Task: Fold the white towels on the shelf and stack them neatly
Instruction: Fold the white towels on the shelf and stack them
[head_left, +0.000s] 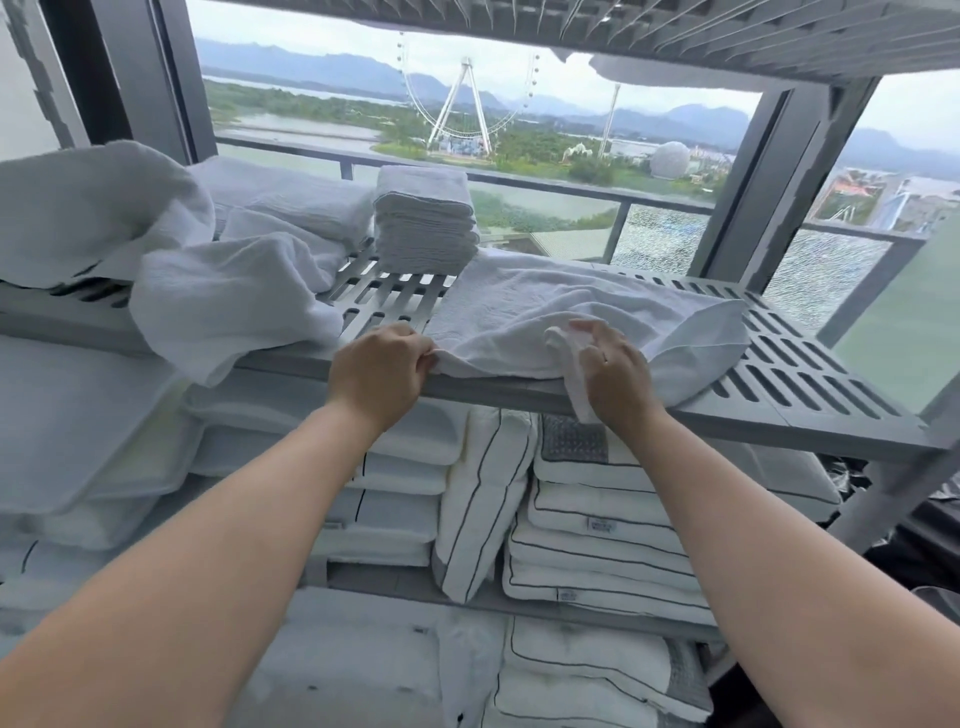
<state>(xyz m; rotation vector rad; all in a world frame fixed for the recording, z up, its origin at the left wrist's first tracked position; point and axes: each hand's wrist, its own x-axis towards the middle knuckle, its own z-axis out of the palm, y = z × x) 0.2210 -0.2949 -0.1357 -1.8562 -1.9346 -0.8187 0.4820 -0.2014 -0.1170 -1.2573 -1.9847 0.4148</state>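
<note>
The towel lies on the shelf, near edge in both my hands.
My left hand pinches the towel's near-left corner at the shelf's front edge; my right hand pinches a bunched fold that hangs over that edge. The folded stack stands behind; loose towels lie left.

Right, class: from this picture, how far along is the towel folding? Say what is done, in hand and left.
Done: a neat stack of folded towels stands at the back of the shelf. In hand: one towel lies spread in front; the left hand pinches its near edge, the right hand grips a bunched corner. Left: this towel's folding and the crumpled towels heaped on the left.
</note>
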